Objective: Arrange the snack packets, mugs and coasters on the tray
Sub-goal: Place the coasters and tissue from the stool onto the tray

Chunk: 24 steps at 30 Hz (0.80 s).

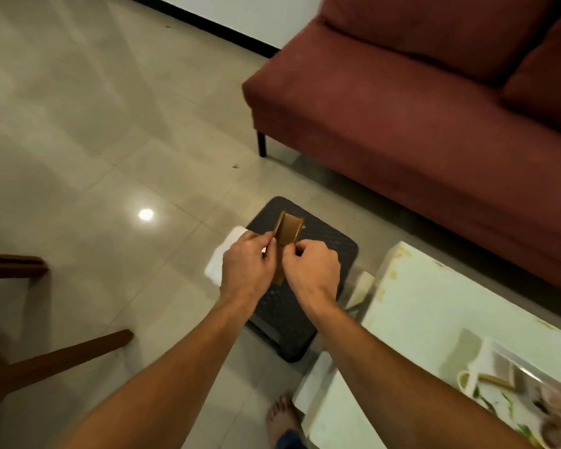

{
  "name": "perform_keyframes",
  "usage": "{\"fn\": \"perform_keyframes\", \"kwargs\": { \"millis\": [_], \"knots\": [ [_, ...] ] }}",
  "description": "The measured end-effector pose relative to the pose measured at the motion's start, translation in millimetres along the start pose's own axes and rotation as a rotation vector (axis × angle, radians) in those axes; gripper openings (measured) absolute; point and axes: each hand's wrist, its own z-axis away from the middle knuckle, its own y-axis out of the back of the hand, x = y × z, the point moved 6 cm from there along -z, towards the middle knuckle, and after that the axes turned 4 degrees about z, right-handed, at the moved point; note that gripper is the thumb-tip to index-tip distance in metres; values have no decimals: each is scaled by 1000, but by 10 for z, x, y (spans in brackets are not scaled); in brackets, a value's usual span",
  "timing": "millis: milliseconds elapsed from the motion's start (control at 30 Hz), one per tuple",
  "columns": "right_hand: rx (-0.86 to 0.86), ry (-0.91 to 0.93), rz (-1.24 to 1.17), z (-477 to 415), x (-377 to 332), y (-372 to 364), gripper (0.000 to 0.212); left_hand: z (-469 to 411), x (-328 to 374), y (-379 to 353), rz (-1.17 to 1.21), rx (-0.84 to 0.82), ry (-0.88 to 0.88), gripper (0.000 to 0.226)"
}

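1. Fingers of left hand [245, 264] and right hand [314, 265] pinch brown coasters [287, 233] above a dark stool [321, 254].
2. Tiled floor [94, 140]; red sofa [418, 108] at one o'clock.
3. White counter [434, 303] at four o'clock carries the tray [481, 358], contents blurred.

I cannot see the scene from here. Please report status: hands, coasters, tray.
Left hand and right hand both hold brown coasters above black stool. Tray on white table, lower right. Nothing between.
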Motion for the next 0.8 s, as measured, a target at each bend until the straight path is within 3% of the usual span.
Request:
{"fn": "perform_keyframes", "kwargs": {
  "millis": [300, 467, 800],
  "knots": [
    [252, -101, 172, 248, 1937, 1673, 34, 981, 1882, -1304, 216, -230, -177, 26],
    [279, -171, 225, 575, 3062, 2271, 33, 1784, 2668, -2031, 259, -336, -185, 28],
    [162, -342, 149, 1038, 4506, 2291, 29, 2826, 2992, -2991, 144, -542, -185, 32]
  ]
}}
